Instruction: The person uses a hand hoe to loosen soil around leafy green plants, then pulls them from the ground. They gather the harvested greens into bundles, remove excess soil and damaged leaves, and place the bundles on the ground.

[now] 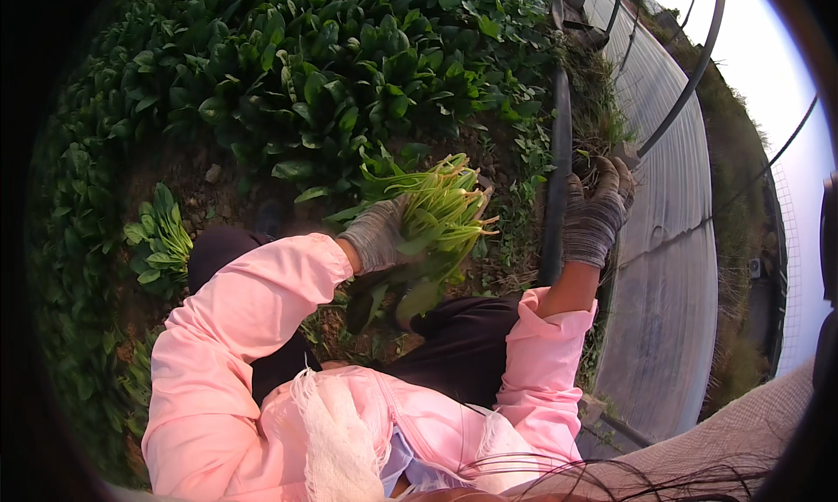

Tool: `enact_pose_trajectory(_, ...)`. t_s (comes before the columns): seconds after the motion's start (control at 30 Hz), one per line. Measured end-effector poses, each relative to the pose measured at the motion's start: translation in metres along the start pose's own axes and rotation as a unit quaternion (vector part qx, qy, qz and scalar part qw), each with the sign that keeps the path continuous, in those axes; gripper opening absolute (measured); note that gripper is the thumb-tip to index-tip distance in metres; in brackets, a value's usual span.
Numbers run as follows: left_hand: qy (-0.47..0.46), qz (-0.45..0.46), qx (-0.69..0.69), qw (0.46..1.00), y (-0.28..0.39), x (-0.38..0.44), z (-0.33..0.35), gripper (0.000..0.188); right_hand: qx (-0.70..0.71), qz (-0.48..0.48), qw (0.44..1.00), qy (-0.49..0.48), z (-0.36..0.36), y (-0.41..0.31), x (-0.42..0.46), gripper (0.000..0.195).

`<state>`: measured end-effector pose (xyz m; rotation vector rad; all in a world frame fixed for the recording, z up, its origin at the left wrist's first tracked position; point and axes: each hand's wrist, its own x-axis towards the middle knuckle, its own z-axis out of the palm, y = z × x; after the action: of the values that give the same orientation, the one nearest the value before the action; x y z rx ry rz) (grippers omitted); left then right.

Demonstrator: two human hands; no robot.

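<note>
My left hand (376,235), in a grey knit glove, is closed around a bunch of leafy greens (448,207) that looks like spinach. The stems and cut root ends point up and to the right; some leaves hang below. My right hand (598,207), gloved alike, reaches to dry grass and weeds beside a black pipe (562,148), by the foot of a curved hoop. Its fingers are spread and partly bent; whether they hold anything is hard to see. Another pile of picked greens (160,237) lies on the soil at the left, beside my knee.
Dense leafy plants (294,57) fill the bed ahead and to the left. Bare soil with small stones (213,173) lies before my knees. At the right, clear plastic sheeting (661,318) runs past a curved metal hoop (697,76), with a dark cord across it.
</note>
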<state>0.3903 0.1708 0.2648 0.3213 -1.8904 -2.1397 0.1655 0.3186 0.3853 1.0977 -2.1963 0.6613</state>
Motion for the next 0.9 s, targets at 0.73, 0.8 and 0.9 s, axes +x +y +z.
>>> enact_pose_trajectory(0.73, -0.025, -0.046, 0.354, 0.934, 0.001, -0.002, 0.0, 0.065, -0.081, -0.001, 0.993, -0.081, 0.004, 0.016, 0.001, 0.028)
enact_pose_trajectory(0.8, -0.023, -0.038, 0.326, 0.944, 0.0, -0.004, -0.002, 0.065, 0.083, 0.083, 0.993, -0.016, 0.003, 0.029, -0.003, 0.037)
enact_pose_trajectory(0.9, -0.019, -0.009, 0.309, 0.951, 0.001, -0.003, -0.007, 0.064, 0.374, 0.15, 0.915, 0.004, -0.005, 0.011, -0.016, 0.046)
